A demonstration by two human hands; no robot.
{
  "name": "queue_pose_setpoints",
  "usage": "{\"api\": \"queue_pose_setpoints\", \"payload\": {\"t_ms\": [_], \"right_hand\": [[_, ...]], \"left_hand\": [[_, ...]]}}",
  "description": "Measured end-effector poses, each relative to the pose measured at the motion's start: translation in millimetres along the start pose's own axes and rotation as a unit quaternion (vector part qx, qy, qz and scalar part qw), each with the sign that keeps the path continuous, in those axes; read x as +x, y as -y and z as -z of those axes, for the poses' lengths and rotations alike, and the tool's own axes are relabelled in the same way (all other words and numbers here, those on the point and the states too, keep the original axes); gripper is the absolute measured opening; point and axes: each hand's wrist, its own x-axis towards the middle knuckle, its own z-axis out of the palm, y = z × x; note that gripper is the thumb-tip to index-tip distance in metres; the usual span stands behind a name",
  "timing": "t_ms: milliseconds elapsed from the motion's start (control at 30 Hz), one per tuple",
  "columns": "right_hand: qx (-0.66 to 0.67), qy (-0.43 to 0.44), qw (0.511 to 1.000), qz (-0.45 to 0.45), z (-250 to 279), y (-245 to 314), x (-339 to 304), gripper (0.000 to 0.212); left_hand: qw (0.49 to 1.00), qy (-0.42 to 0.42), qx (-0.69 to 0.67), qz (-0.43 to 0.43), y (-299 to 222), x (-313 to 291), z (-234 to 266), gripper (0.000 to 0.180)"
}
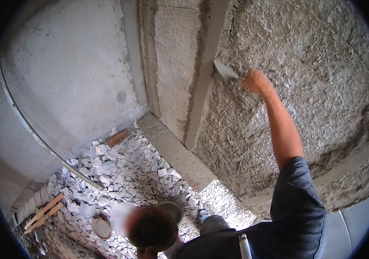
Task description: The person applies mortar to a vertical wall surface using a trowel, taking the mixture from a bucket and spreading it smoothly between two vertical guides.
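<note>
My right hand (257, 81) is closed round the handle of a pointed trowel (226, 71), with my arm stretched out to the wall. Its blade lies against the plaster wall (305, 56), and the tip meets the edge of a smoother raised plaster strip (207, 64). Low in the picture, my left hand (147, 253) grips the near rim of a dark round bowl (152, 231). A blurred patch covers part of that bowl, so what it holds is hard to make out.
Broken grey stones (106, 172) cover the floor, with a concrete ledge (180, 159) along the wall's foot. A long straightedge (33, 134) leans at the left. Wooden slats (44, 213), a brick (118, 138), a round lid-like disc (102, 228) and a dark bucket (172, 210) stand about.
</note>
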Motion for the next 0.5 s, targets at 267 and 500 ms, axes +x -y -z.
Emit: {"api": "queue_pose_setpoints", "payload": {"t_ms": [267, 500], "right_hand": [[0.027, -0.211, 0.977, 0.005, 102.2, -19.9, -85.3, 0.042], [0.380, 0.047, 0.898, 0.218, 40.7, 14.8, -262.3, 0.017]], "left_hand": [[0.998, 0.060, 0.025, -0.010, -2.3, 17.1, 16.8, 0.030], [0.990, 0.116, 0.071, -0.035, -24.0, 44.0, -1.7, 0.038]]}}
